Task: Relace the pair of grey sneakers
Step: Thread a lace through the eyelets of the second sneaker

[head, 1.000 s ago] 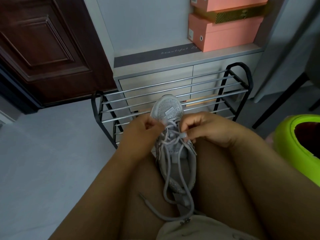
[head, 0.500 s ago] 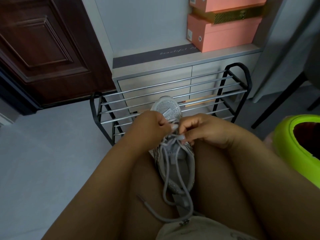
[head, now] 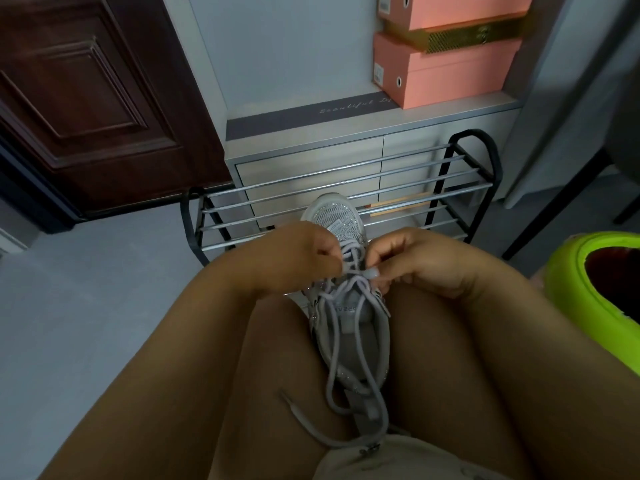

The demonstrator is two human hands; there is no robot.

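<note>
Grey sneaker [head: 349, 327] wedged between the person's bare thighs, toe pointing away toward the shoe rack [head: 349, 188], heel toward the lap; heel end partly covered by loose lace loops. Only one sneaker of the pair in view

Left hand [head: 294, 258] curled at the sneaker's left side, fingertips pinching the grey lace [head: 346, 258] just above the upper eyelets. Right hand [head: 419, 261] curled on the other side, fingers pinching the lace where the strands cross; a pale fingernail shows at the pinch. Which eyelet is being worked: cannot tell, the fingers hide it

Slack lace runs down over the tongue and opening in two long loops; one free end with its aglet lies on the left thigh. Printed text on the tongue too small to read

Behind: rack's metal bars, its lower tiers blocked by hands and sneaker. Pink shoe boxes [head: 446, 74] stacked on the cabinet, cut off at the top edge. Green rimmed object [head: 588, 271] at far right, cropped, identity unclear. Dark wooden door [head: 86, 91] upper left
</note>
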